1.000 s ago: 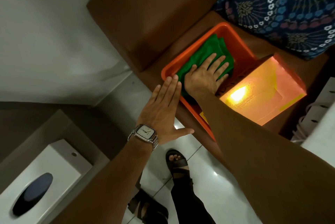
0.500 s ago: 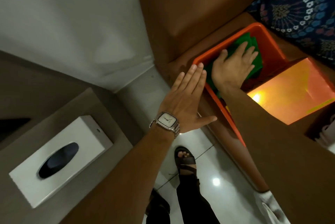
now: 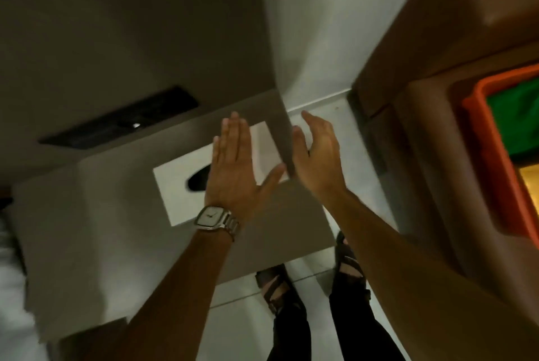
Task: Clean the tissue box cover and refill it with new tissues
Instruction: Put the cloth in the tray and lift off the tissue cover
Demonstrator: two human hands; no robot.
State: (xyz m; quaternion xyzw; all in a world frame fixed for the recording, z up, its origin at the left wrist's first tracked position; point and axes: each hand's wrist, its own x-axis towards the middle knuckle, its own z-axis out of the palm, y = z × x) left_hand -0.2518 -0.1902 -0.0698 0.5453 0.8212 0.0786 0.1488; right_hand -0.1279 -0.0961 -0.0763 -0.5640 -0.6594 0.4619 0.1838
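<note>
Both hands hover empty over the white tissue box cover (image 3: 186, 185) on the grey counter (image 3: 87, 229). The left hand (image 3: 233, 173) is flat with fingers together and thumb splayed; the right hand (image 3: 318, 156) is edge-on beside it, fingers loosely curled apart.

The tissue box cover (image 3: 180, 194) looks smooth, matt white; the wristwatch (image 3: 210, 217) polished metal; the tub (image 3: 478, 138) glossy orange plastic; floor tiles (image 3: 242, 328) shiny.
</note>
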